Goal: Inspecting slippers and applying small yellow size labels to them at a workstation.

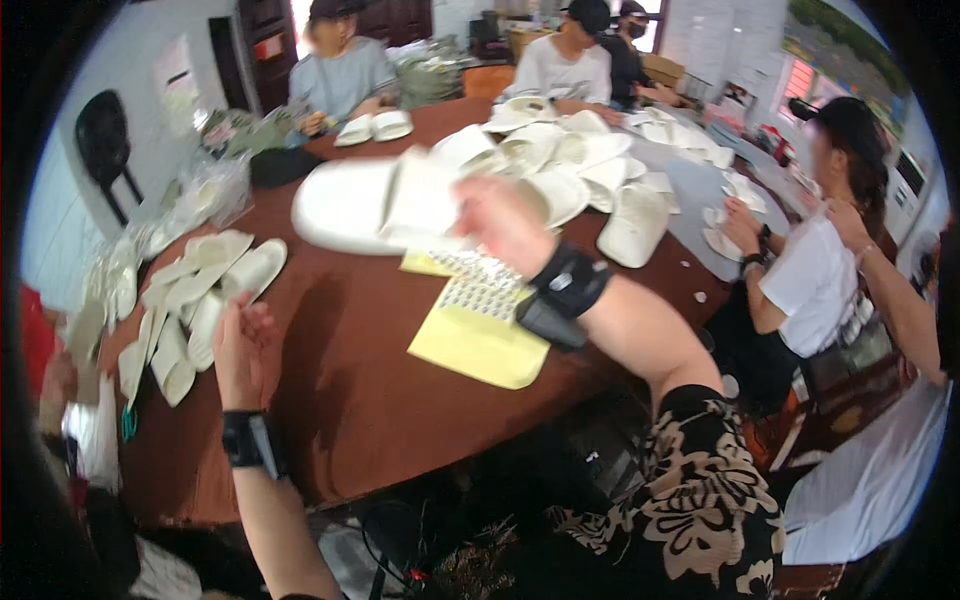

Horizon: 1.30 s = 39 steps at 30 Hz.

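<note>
My right hand (507, 222) is closed on a white slide slipper (345, 207), held above the brown table and smeared by motion. The slipper's sole end points left, its strap part close to my fingers. Beneath my right wrist lies a yellow sheet (470, 350) bearing rows of small pale, shiny pieces (482, 292). At the left, my left hand (244, 350) holds nothing, its fingers loosely curled and apart. It is right beside a pile of white slippers (178, 290), near the edge of one. Whether it touches that slipper I cannot tell.
A larger heap of white slippers (565, 150) spreads over the far middle of the brown table (370, 420). Several people sit around it, one with slippers (390, 125) at the far left. Clear plastic bags (215, 190) line the left edge. A grey surface (700, 200) adjoins at right.
</note>
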Each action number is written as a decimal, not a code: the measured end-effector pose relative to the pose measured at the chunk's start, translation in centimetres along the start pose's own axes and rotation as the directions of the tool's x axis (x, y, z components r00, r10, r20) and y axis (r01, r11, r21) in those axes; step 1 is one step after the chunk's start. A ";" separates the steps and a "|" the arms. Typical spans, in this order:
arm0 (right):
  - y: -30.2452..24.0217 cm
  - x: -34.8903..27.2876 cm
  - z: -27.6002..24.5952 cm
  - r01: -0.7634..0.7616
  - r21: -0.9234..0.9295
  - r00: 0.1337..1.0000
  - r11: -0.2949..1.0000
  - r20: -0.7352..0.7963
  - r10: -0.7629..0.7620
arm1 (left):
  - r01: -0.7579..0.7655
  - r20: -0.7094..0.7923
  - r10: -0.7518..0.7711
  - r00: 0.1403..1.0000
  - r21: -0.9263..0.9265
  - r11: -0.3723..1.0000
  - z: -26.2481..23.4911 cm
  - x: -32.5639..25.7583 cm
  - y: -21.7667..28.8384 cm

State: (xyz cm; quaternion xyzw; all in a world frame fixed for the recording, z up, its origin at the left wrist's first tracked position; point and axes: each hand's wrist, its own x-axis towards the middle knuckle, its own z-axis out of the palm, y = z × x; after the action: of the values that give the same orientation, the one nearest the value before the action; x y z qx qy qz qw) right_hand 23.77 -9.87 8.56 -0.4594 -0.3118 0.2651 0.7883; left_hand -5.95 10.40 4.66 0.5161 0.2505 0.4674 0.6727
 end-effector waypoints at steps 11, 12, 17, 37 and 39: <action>-5.2 9.5 -16.6 0.024 0.057 0.987 0.998 -0.161 -0.015 | -0.310 -0.671 0.534 0.514 0.436 0.845 -9.6 4.4 -1.0; -4.5 9.1 -16.6 0.047 0.062 0.969 0.997 -0.245 -0.030 | -0.216 -0.681 0.405 0.610 0.349 0.912 -10.2 4.3 -0.8; -3.0 5.6 -13.5 0.135 -0.064 0.984 0.989 -0.111 -0.142 | -0.080 -0.632 0.084 0.771 0.035 0.996 -10.6 4.0 -1.0; -2.8 -0.9 -2.2 0.042 -0.427 0.912 0.903 0.385 0.139 | 0.094 -0.279 -0.144 0.949 -0.185 0.978 -9.3 3.9 -0.7; -2.1 -1.1 -1.1 0.076 -0.459 0.904 0.885 0.407 0.133 | 0.095 -0.233 -0.147 0.961 -0.221 0.971 -7.9 3.3 -0.2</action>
State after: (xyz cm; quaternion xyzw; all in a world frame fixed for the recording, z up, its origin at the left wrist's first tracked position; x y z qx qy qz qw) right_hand 24.08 -12.18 9.75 -0.5698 -0.5239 0.2887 0.5635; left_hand -10.89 17.01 2.20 0.3642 0.3133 0.5096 0.7138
